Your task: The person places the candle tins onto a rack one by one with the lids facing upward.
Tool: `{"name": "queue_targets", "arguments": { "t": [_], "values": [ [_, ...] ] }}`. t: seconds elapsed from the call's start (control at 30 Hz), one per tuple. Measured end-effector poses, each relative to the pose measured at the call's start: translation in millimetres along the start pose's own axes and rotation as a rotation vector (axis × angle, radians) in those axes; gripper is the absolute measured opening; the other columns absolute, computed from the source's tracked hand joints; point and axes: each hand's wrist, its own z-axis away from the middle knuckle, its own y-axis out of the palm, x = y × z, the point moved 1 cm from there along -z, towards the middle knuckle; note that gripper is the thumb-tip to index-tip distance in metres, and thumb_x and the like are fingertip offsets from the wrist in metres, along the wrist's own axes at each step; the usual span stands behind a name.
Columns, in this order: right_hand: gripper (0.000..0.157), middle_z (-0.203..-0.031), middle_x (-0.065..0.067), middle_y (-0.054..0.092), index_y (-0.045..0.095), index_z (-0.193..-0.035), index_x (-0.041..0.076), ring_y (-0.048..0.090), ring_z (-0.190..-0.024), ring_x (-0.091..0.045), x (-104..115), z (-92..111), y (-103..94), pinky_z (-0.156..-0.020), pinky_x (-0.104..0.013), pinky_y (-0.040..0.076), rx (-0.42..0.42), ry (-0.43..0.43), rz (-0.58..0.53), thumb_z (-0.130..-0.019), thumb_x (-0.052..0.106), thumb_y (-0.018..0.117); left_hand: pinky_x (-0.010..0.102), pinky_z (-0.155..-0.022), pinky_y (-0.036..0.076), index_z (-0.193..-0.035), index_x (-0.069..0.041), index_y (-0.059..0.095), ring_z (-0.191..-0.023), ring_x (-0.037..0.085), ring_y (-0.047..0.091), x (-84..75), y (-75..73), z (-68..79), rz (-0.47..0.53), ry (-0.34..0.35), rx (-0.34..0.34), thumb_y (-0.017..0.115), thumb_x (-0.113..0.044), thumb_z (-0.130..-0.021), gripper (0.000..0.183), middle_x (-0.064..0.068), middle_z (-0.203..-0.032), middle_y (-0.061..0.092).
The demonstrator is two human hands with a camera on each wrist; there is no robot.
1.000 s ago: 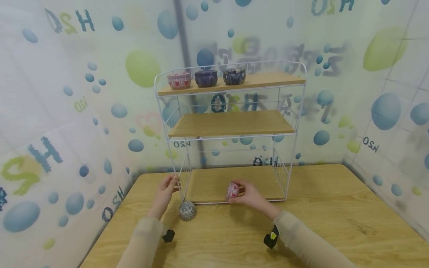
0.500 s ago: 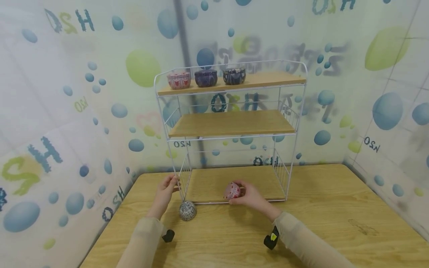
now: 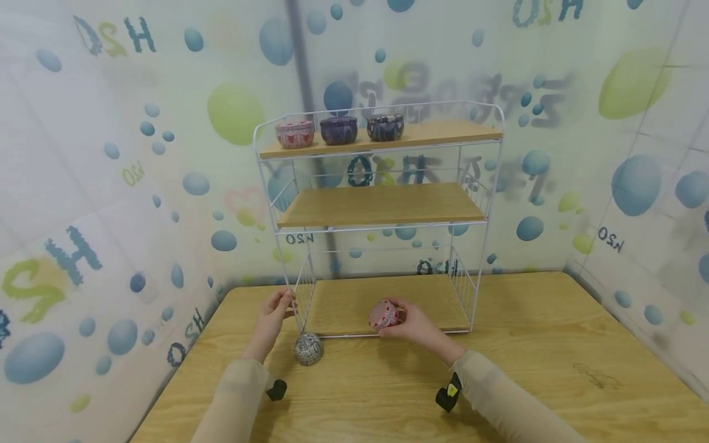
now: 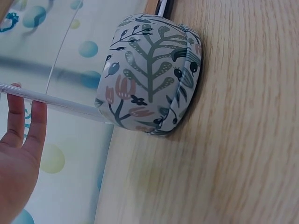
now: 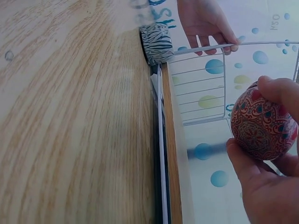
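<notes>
We see the right hand (image 3: 412, 323) with thumb and fingers clamped on a small red patterned tin (image 3: 384, 315), pinching it by the side. In the head view we find this tin tilted in the grip, its pale pinkish face turned up and away from the palm, before the bottom shelf (image 3: 349, 301) of a white wire rack (image 3: 382, 224); whether it touches that shelf we cannot tell. In the right wrist view we note scrollwork and a medallion on the tin's rounded surface. To the left of this grip, the left hand (image 3: 272, 309) holds the rack's near left post lightly at the fingertips. Just below the left hand we observe a pale tin (image 3: 308, 349) on the wooden table (image 3: 543, 351), beside the foot of the post; the left wrist view shows its dark leaves and pink flowers. Directly above the right-hand grip lies the middle shelf (image 3: 382, 205); higher again, the top shelf (image 3: 443, 131) bears, from the left, a pink-and-red tin (image 3: 295, 134), a dark purple tin (image 3: 339, 131) and a dark blue floral tin (image 3: 385, 127), in a row.
</notes>
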Motion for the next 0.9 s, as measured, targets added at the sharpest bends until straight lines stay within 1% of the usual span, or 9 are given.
{"name": "queue_targets", "arguments": {
  "t": [0.1, 0.17, 0.2, 0.37, 0.47, 0.57, 0.67, 0.77, 0.9],
  "values": [
    [0.075, -0.124, -0.023, 0.056, 0.041, -0.136, -0.01, 0.058, -0.113, -0.037, -1.3, -1.0, 0.0, -0.088, -0.039, 0.053, 0.007, 0.008, -0.024, -0.075, 0.007, 0.082, 0.035, -0.079, 0.055, -0.102, 0.002, 0.055, -0.087, 0.016, 0.058, -0.1, -0.4, 0.1, -0.005, -0.014, -0.01, 0.047, -0.02, -0.104, 0.023, 0.014, -0.095, 0.058],
    [0.075, -0.124, -0.023, 0.056, 0.041, -0.137, -0.01, 0.058, -0.113, -0.036, -2.9, -1.7, -0.4, -0.086, -0.038, 0.054, 0.015, 0.014, -0.042, -0.076, 0.006, 0.082, 0.032, -0.077, 0.055, -0.103, 0.004, 0.055, -0.088, 0.02, 0.058, 4.0, -0.9, -1.0, -0.008, -0.004, -0.016, 0.049, -0.024, -0.103, 0.028, 0.019, -0.097, 0.057],
    [0.075, -0.124, -0.023, 0.055, 0.04, -0.137, -0.01, 0.058, -0.113, -0.036, -3.7, -1.9, -0.7, -0.086, -0.037, 0.054, 0.021, 0.014, -0.052, -0.076, 0.006, 0.081, 0.032, -0.077, 0.055, -0.104, 0.005, 0.054, -0.089, 0.021, 0.058, 4.1, -0.8, -1.0, -0.013, -0.006, -0.018, 0.05, -0.025, -0.103, 0.031, 0.018, -0.097, 0.058],
    [0.075, -0.125, -0.023, 0.054, 0.04, -0.137, -0.01, 0.058, -0.113, -0.035, -4.3, -0.5, -2.4, -0.085, -0.037, 0.054, 0.026, 0.018, -0.073, -0.076, 0.006, 0.081, 0.032, -0.078, 0.054, -0.109, 0.011, 0.052, -0.091, 0.024, 0.057, 4.9, -0.1, -1.0, -0.017, -0.013, -0.017, 0.051, -0.028, -0.102, 0.039, 0.004, -0.092, 0.059],
    [0.075, -0.122, -0.021, 0.056, 0.042, -0.137, -0.008, 0.06, -0.109, -0.032, -4.1, 0.0, -3.5, -0.085, -0.037, 0.054, 0.012, 0.016, -0.035, -0.075, 0.008, 0.083, 0.032, -0.078, 0.054, -0.11, 0.012, 0.051, -0.092, 0.027, 0.057, 3.9, 0.6, -0.5, -0.011, -0.019, -0.019, 0.051, -0.028, -0.102, 0.041, 0.001, -0.091, 0.058],
    [0.075, -0.119, -0.018, 0.059, 0.044, -0.136, -0.007, 0.06, -0.103, -0.028, -4.4, 0.2, -5.1, -0.084, -0.036, 0.054, -0.003, 0.008, 0.02, -0.075, 0.011, 0.084, 0.033, -0.078, 0.054, -0.109, 0.011, 0.052, -0.094, 0.033, 0.056, 2.9, 1.0, 0.1, -0.007, -0.023, -0.023, 0.051, -0.028, -0.102, 0.039, 0.011, -0.095, 0.058],
    [0.075, -0.119, -0.018, 0.059, 0.045, -0.135, -0.007, 0.058, -0.102, -0.027, -5.0, 0.9, -6.6, -0.083, -0.036, 0.053, -0.004, -0.008, 0.053, -0.075, 0.013, 0.083, 0.032, -0.078, 0.055, -0.104, 0.004, 0.055, -0.095, 0.037, 0.056, 2.9, 0.8, -0.3, -0.001, -0.028, -0.031, 0.051, -0.027, -0.102, 0.031, 0.024, -0.1, 0.055],
    [0.074, -0.12, -0.019, 0.058, 0.045, -0.135, -0.008, 0.058, -0.103, -0.028, -5.1, 2.2, -8.1, -0.084, -0.037, 0.053, -0.001, -0.024, 0.061, -0.075, 0.014, 0.083, 0.031, -0.077, 0.055, -0.103, 0.0, 0.055, -0.094, 0.033, 0.056, 3.0, 0.3, -0.7, 0.002, -0.03, -0.032, 0.051, -0.027, -0.102, 0.028, 0.029, -0.102, 0.053],
    [0.073, -0.123, -0.02, 0.057, 0.046, -0.134, -0.008, 0.058, -0.106, -0.031, -6.2, 4.1, -8.7, -0.087, -0.039, 0.052, 0.003, -0.03, 0.058, -0.075, 0.013, 0.083, 0.031, -0.078, 0.054, -0.109, 0.009, 0.051, -0.091, 0.023, 0.057, 2.3, 0.1, 0.1, -0.004, -0.03, -0.027, 0.05, -0.027, -0.103, 0.036, 0.026, -0.101, 0.054]
  ]
}}
